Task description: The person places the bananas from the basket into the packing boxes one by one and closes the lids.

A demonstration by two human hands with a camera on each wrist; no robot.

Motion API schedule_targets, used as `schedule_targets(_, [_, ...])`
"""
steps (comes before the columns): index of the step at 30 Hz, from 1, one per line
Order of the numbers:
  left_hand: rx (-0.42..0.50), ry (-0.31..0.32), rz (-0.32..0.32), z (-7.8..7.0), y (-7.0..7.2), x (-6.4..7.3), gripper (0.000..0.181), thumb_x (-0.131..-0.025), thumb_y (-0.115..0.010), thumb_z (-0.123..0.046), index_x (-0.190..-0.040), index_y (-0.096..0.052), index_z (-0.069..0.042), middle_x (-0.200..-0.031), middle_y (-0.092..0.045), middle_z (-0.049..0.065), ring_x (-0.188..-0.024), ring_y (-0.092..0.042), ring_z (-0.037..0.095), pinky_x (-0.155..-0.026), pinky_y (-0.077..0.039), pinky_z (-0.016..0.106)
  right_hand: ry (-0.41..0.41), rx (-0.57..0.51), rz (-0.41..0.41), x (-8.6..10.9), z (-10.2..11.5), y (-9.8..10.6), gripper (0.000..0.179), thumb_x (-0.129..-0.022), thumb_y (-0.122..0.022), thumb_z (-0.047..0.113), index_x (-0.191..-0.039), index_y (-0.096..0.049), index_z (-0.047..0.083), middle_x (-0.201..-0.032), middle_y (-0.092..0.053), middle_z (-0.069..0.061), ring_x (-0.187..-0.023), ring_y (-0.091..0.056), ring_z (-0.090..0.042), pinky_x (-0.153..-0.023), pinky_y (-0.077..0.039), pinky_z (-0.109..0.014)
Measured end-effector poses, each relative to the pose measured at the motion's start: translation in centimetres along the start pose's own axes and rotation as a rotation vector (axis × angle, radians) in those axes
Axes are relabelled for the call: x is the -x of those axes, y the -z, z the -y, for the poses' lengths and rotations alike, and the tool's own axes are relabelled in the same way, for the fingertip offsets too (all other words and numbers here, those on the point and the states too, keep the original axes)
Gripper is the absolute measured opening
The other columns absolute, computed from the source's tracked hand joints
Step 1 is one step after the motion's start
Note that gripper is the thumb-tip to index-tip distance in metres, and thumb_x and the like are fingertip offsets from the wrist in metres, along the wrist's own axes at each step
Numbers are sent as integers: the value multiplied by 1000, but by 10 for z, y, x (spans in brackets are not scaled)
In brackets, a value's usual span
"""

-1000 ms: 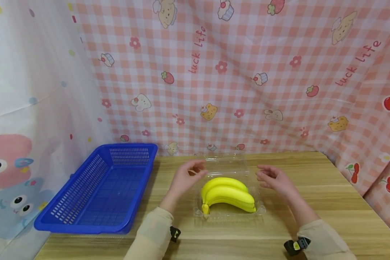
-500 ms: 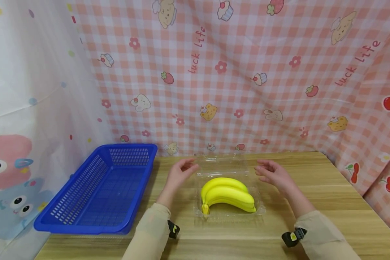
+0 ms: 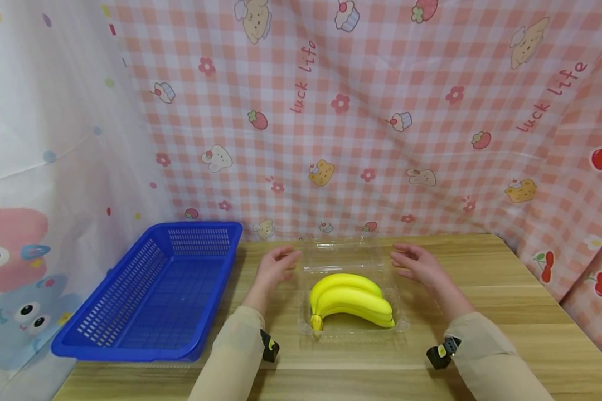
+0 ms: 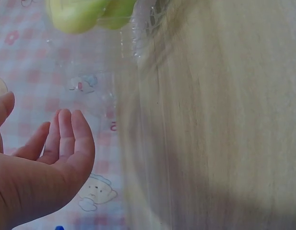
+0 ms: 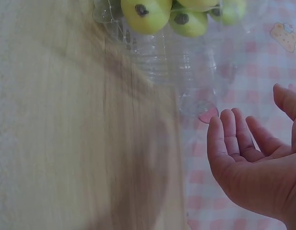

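Observation:
A bunch of yellow bananas (image 3: pixel 353 301) lies in a clear plastic clamshell box (image 3: pixel 305 326), its stem end toward the left. The box's lid (image 3: pixel 342 256) is folded back toward the curtain. Just left of the lid is my left hand (image 3: pixel 276 266), fingers loosely bent and holding nothing. On the opposite side my right hand (image 3: pixel 418 267) hovers near the lid's right edge, also holding nothing. Each wrist view shows relaxed fingers, with the bananas' yellow ends (image 5: pixel 147 17) beyond the right hand in the right wrist view.
A blue plastic basket (image 3: pixel 213 312) with slotted sides stands on the left of the wooden table (image 3: pixel 351 379). Behind the table hangs a pink checked curtain (image 3: pixel 281 211), and a white patterned one (image 3: pixel 80 167) closes off the left side.
My left hand has drawn back leftward from the lid, its fingers straightening somewhat. My right hand has shifted slightly up and left. The bananas, box and basket have stayed put.

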State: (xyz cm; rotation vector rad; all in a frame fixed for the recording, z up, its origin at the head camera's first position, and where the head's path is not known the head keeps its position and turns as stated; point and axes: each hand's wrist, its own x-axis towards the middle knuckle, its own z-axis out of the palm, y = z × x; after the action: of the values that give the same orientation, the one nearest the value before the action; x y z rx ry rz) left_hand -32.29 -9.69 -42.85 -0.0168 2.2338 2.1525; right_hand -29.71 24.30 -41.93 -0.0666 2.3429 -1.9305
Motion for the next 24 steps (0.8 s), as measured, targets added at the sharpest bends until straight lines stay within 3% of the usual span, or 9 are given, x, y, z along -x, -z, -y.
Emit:
schedule_targets(8, [29,88,-19,3,0,-4,54,-92,-72,-26,-134,-55,3,-129,-59,21,-113,-59,37,-88,-55,45,-45,-39,5,-11,-9,1,65,-102,-55,26,-150,-28,-9,-142,-41,-27,-126,-49,-38,-102,-46,-44])
schedule_targets(15, [88,153,-7,8,1,-12,50,-92,-72,-25,-131,-58,2,-125,-60,22,-105,-60,31,-85,-56,41,-88,-81,-6,-21,-18,0,67,-101,-57,24,-150,-27,-11,-142,-43,-27,-107,-59,-19,-92,-53,-34])
schedule_targets(24, [113,215,-5,13,-1,-16,51,-91,-73,-25,-131,-57,2,-125,-59,23,-92,-61,21,-79,-58,38,-113,-87,6,-29,-24,-2,62,-102,-54,21,-147,-29,-13,-136,-49,-29,-93,-62,-8,-85,-56,-30])
